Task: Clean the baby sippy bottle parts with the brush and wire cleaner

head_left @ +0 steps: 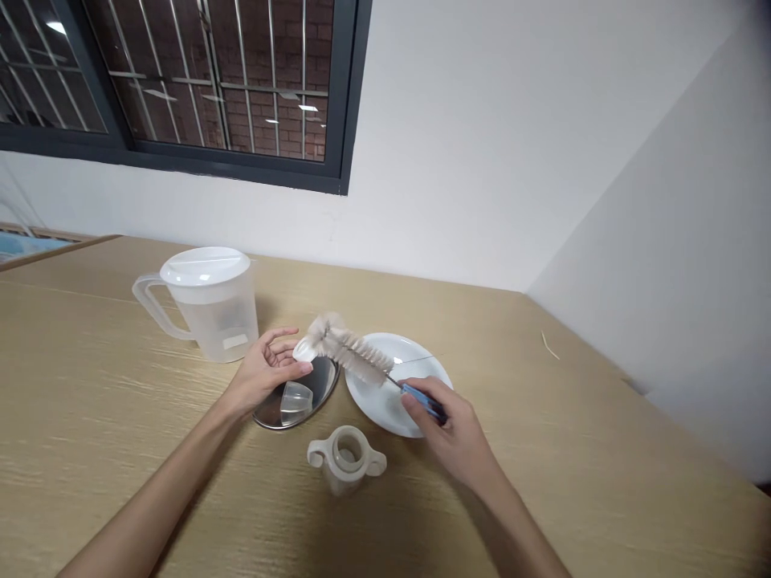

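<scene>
My right hand (449,421) is wrapped round the blue handle of a bottle brush (361,357), whose pale bristles point up and left. Between the thumb and fingers of my left hand (268,368) is a small white bottle cap (304,350), with the brush's tufted tip against it or just in front of it. Below the left hand, a clear plastic cover (296,401) rests on a shiny oval metal tray (328,385). A white plate (385,413) lies under the brush. Nearest me stands a two-handled baby bottle (346,461), its top uncovered.
A translucent lidded pitcher (210,313) stands behind my left hand, its handle to the left. The wooden table (602,466) meets a white wall at the back and right. A thin pale strip (549,346) lies at the right. A barred window (222,80) is above.
</scene>
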`<move>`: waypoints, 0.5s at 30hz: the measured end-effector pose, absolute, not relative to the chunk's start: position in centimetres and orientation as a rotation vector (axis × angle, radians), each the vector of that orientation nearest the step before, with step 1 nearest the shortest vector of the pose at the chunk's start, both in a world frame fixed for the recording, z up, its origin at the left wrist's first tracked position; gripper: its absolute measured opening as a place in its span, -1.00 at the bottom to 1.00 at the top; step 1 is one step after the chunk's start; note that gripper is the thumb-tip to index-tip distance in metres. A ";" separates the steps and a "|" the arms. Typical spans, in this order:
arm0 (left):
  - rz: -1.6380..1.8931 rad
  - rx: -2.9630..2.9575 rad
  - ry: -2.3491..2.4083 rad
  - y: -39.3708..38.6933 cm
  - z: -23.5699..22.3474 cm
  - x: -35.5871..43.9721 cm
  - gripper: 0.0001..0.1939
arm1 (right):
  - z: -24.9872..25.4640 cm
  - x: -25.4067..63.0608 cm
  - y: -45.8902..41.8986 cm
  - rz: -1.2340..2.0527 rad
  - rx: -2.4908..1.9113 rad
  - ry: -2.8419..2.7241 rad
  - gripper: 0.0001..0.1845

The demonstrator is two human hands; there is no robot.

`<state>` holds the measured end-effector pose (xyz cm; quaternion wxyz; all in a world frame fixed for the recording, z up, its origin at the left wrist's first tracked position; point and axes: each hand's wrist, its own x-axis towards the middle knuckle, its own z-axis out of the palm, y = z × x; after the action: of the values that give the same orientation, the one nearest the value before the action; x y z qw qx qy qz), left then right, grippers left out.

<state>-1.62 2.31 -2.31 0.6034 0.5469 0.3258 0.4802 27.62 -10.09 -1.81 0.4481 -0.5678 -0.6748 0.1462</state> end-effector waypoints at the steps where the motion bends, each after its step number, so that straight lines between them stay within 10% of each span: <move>1: 1.115 1.266 0.749 2.3 -2.3 -1.6 -0.26 | -1.9 27.7 -10.0 0.343 -1.415 -1.683 -0.72; 15: 1.367 1.484 0.886 2.4 -2.8 -1.2 -0.31 | -2.8 27.6 -10.1 0.077 -1.374 -1.798 -0.78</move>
<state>-1.24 2.39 -2.82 0.4521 0.6007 0.3585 0.5534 27.57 -10.15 -2.75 0.4246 -0.5493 -0.7190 0.0308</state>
